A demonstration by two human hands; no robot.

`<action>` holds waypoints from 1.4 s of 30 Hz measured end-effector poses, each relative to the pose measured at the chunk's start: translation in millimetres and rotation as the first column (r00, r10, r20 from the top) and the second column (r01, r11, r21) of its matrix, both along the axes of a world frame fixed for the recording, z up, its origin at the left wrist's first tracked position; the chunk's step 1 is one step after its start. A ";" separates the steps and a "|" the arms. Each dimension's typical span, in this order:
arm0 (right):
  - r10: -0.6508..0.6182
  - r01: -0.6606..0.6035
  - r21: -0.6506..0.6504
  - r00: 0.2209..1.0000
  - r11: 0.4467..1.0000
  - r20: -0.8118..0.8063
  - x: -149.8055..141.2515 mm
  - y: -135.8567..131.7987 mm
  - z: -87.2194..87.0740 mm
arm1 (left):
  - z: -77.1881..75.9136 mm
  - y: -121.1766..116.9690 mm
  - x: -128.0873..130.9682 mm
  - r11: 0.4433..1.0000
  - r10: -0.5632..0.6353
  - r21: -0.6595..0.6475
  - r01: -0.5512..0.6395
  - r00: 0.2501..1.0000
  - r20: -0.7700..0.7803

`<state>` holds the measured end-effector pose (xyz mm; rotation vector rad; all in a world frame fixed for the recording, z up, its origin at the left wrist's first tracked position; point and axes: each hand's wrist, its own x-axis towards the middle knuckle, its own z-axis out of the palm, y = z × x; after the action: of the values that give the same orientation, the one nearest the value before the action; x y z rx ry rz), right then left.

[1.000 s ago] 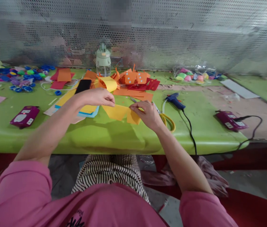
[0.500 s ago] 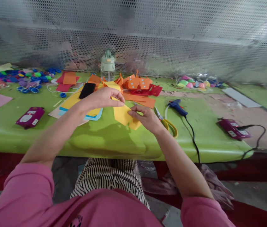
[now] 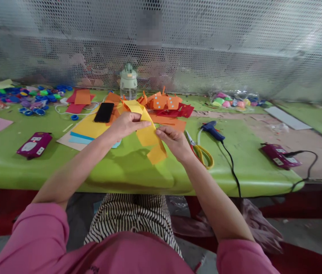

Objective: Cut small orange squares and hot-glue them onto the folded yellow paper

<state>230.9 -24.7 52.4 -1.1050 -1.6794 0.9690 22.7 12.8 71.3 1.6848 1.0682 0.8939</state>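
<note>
Between my hands, above the green table cover, is a piece of folded yellow paper with a narrow flap hanging at its lower end. My left hand pinches its upper left part between thumb and fingers. At its right edge my right hand is closed with thumb and fingertips on the paper. A pair of scissors with yellow handles lies just right of my right hand. Behind the paper are orange folded paper pieces with small pale squares. A black phone rests on yellow sheets beyond my left forearm.
A blue glue gun lies right of the scissors, its black cord trailing over the front edge. Purple power boxes stand left and right. A water bottle stands at the back before perforated metal. Colourful small parts are heaped at left.
The yellow paper has been turned, so its narrow flap now hangs down lower and further left. My left hand has shifted slightly down, and the fingers of both hands have moved along the paper.
</note>
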 end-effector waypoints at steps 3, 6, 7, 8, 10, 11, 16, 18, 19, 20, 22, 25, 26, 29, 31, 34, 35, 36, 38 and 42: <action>-0.015 0.012 0.048 0.998 0.999 0.066 0.3 0.1 -1.5 | 2.7 -1.8 1.3 1.000 0.017 0.008 -0.018 0.996 0.087; -0.002 -0.004 0.064 0.994 0.998 0.107 0.1 -0.3 -0.2 | 8.6 -5.4 4.5 0.995 0.079 0.051 -0.084 0.993 0.093; 0.004 -0.012 0.073 0.993 0.997 0.118 -0.2 -0.9 1.1 | 10.4 -6.5 6.1 0.992 0.107 0.057 -0.113 0.990 0.093; 0.010 -0.021 0.083 0.991 0.996 0.130 -0.4 -1.7 2.8 | 11.9 -7.4 7.8 0.989 0.132 0.052 -0.138 0.986 0.100; 0.015 -0.033 0.111 0.988 0.993 0.155 -0.8 -3.9 6.3 | 13.8 -8.0 11.2 0.986 0.165 0.012 -0.169 0.975 0.147; 0.012 -0.034 0.126 0.986 0.991 0.168 -0.8 -5.1 7.8 | 14.2 -7.5 12.6 0.985 0.171 -0.018 -0.170 0.970 0.172; 0.007 -0.040 0.144 0.975 0.989 0.224 2.4 -8.0 5.5 | 14.1 1.9 10.8 0.979 0.133 -0.178 -0.101 0.975 0.177; -0.013 -0.018 0.142 0.976 0.990 0.215 4.2 -6.5 1.6 | 15.5 4.6 7.3 0.980 0.089 -0.189 -0.058 0.984 0.156; -0.038 0.009 0.147 0.980 0.989 0.196 5.0 -5.1 0.3 | 17.2 4.1 5.9 0.985 0.061 -0.166 -0.037 0.988 0.140; -0.069 0.042 0.158 0.983 0.987 0.169 5.5 -3.4 -0.2 | 19.8 2.0 5.1 0.993 0.035 -0.119 -0.021 0.992 0.120; -0.134 0.103 0.222 0.983 0.970 0.126 6.3 0.2 1.9 | 27.1 -7.4 5.9 0.999 0.009 0.035 -0.011 0.998 0.063; -0.227 0.144 0.448 0.964 0.882 0.137 8.3 1.0 9.4 | 38.2 -32.5 12.1 0.937 0.052 0.349 -0.029 0.997 -0.057; -0.258 0.135 0.526 0.952 0.840 0.167 9.8 -1.1 10.8 | 39.4 -42.3 14.7 0.893 0.068 0.449 -0.009 0.991 -0.116; -0.332 0.035 0.670 0.887 0.741 0.320 17.8 -14.9 2.7 | 25.8 -69.4 21.2 0.706 0.095 0.680 0.199 0.924 -0.369; -0.340 -0.100 0.686 0.811 0.721 0.475 25.0 -28.1 -14.0 | 1.3 -82.7 23.6 0.554 0.158 0.763 0.332 0.858 -0.488; -0.280 -0.307 0.595 0.665 0.743 0.693 35.0 -47.9 -43.8 | -44.9 -95.3 24.6 0.333 0.259 0.813 0.477 0.783 -0.565; -0.249 -0.342 0.553 0.632 0.760 0.733 37.6 -53.7 -51.7 | -58.6 -98.2 24.3 0.307 0.267 0.806 0.505 0.767 -0.583; -0.221 -0.357 0.519 0.618 0.776 0.755 39.8 -58.9 -57.5 | -70.0 -100.5 23.7 0.305 0.255 0.794 0.527 0.758 -0.601; -0.168 -0.356 0.476 0.632 0.804 0.756 43.2 -67.7 -63.4 | -85.1 -103.7 21.7 0.351 0.208 0.765 0.541 0.751 -0.627; -0.073 -0.400 0.459 0.686 0.794 0.724 46.8 -78.7 -63.3 | -90.0 -106.6 11.7 0.437 0.132 0.737 0.515 0.774 -0.620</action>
<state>277.7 -103.4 -10.9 -0.9302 -2.5331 -0.0001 34.4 -93.8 -18.7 3.1303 0.7143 0.7947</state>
